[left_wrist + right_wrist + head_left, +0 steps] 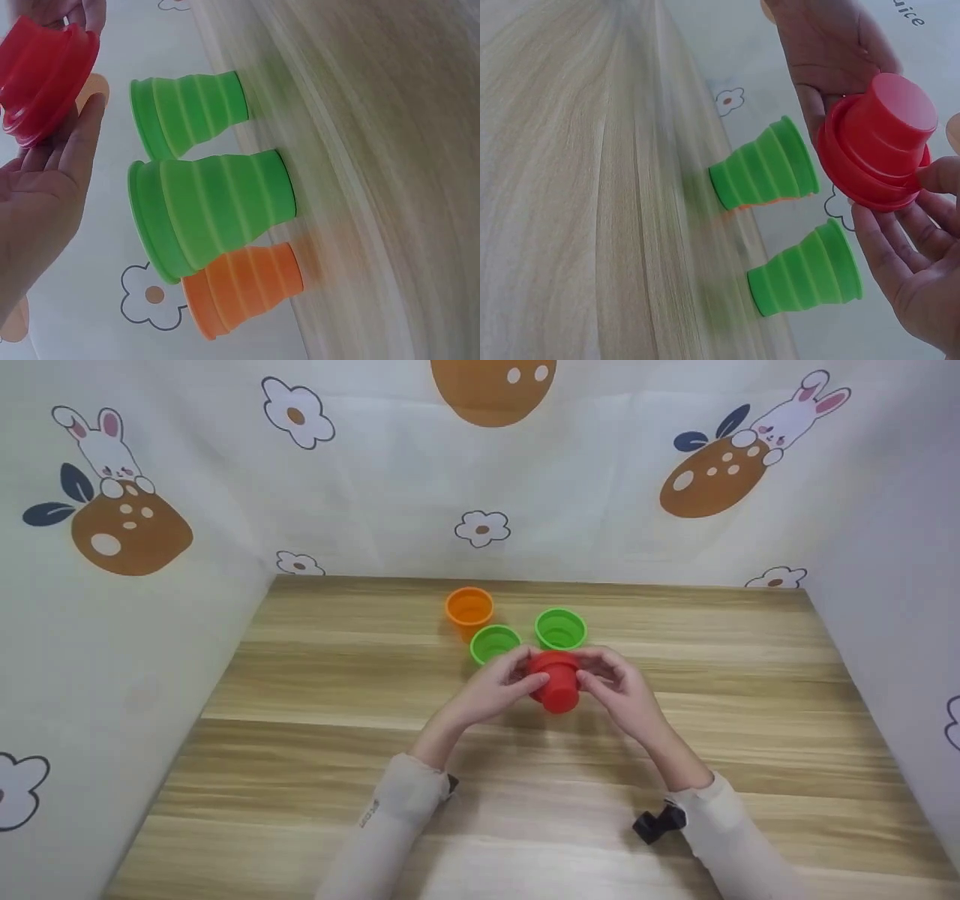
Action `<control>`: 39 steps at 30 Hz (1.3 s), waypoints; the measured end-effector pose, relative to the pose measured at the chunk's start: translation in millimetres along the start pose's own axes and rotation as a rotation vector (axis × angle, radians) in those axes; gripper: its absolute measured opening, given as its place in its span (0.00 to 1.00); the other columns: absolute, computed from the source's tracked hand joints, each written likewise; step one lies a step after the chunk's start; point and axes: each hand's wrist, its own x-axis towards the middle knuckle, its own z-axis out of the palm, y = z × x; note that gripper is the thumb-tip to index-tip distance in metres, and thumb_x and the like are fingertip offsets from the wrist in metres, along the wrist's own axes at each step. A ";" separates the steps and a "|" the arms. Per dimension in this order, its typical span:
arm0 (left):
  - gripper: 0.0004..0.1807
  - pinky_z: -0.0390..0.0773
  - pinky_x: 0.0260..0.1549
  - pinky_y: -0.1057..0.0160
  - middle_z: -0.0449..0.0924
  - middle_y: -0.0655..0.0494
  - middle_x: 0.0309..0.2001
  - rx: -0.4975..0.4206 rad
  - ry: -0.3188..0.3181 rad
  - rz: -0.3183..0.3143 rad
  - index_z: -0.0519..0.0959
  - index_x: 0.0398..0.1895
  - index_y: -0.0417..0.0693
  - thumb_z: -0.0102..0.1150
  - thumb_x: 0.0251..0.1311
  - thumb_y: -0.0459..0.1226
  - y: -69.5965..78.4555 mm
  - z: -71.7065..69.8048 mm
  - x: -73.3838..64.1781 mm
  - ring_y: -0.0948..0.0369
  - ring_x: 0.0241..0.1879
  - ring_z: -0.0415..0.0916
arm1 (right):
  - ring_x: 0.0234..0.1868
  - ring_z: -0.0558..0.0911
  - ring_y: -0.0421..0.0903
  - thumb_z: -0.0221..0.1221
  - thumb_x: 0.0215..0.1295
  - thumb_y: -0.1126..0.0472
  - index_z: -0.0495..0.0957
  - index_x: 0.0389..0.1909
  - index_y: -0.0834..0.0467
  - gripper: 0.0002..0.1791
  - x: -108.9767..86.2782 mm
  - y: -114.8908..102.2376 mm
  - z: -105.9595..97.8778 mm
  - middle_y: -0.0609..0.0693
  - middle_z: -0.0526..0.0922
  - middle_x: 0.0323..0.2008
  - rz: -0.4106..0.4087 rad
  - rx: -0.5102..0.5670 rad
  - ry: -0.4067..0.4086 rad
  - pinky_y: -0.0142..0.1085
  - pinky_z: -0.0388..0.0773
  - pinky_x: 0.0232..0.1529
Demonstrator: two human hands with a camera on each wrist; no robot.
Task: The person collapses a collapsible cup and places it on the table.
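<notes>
Between both hands is a red collapsible cup, raised above the table with its narrow base tipped toward the head camera. Part of its wall is folded into the wide rim, as the right wrist view shows on the red cup. My left hand grips one side, thumb on the wall and fingers behind the rim. On the other side my right hand grips it with thumb and fingers. Just beyond stand two green cups, the left one and the right one, upright and extended.
An orange cup of the same ribbed kind stands upright behind the left green cup. The wood-grain table ends at a pale cloth backdrop printed with rabbits and flowers. Similar walls rise at both sides.
</notes>
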 end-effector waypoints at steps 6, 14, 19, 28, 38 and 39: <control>0.19 0.82 0.52 0.63 0.82 0.44 0.50 -0.010 -0.016 0.007 0.74 0.59 0.41 0.59 0.68 0.37 0.2 0.2 0.1 0.58 0.49 0.79 | 0.45 0.83 0.38 0.57 0.68 0.72 0.76 0.56 0.70 0.17 -0.7 -0.1 -0.5 0.42 0.84 0.43 -0.005 -0.040 0.006 0.30 0.84 0.45; 0.22 0.81 0.56 0.61 0.80 0.42 0.54 -0.014 -0.023 0.008 0.72 0.62 0.39 0.59 0.67 0.34 0.7 1.0 1.7 0.55 0.53 0.79 | 0.45 0.82 0.38 0.60 0.68 0.68 0.80 0.55 0.65 0.16 -0.5 -0.3 -0.8 0.49 0.85 0.43 -0.018 -0.117 -0.020 0.27 0.81 0.45; 0.21 0.81 0.56 0.57 0.80 0.42 0.53 0.003 -0.016 -0.009 0.73 0.60 0.38 0.61 0.65 0.33 -0.7 1.5 2.4 0.56 0.51 0.78 | 0.46 0.83 0.40 0.62 0.67 0.66 0.80 0.54 0.65 0.16 -1.1 -0.2 -0.2 0.56 0.85 0.45 -0.018 -0.108 -0.022 0.28 0.81 0.46; 0.21 0.77 0.59 0.49 0.80 0.39 0.51 0.007 0.023 0.035 0.73 0.57 0.34 0.63 0.63 0.31 -1.4 1.6 2.3 0.54 0.50 0.77 | 0.48 0.81 0.40 0.63 0.63 0.71 0.75 0.59 0.66 0.23 -3.2 -0.4 -0.6 0.59 0.82 0.49 -0.023 -0.073 -0.078 0.28 0.82 0.49; 0.18 0.74 0.61 0.54 0.81 0.45 0.50 0.114 0.058 0.004 0.74 0.55 0.39 0.62 0.63 0.33 1.5 3.4 2.3 0.54 0.52 0.75 | 0.48 0.80 0.37 0.63 0.63 0.70 0.74 0.59 0.67 0.23 -1.5 -4.6 1.4 0.61 0.81 0.50 -0.001 -0.115 -0.075 0.26 0.81 0.50; 0.18 0.74 0.61 0.54 0.81 0.45 0.50 0.118 0.061 0.002 0.74 0.55 0.39 0.62 0.63 0.32 1.8 3.9 2.6 0.54 0.52 0.75 | 0.48 0.80 0.37 0.63 0.63 0.71 0.74 0.58 0.67 0.22 -1.3 -4.7 2.0 0.61 0.81 0.50 0.001 -0.119 -0.067 0.26 0.81 0.49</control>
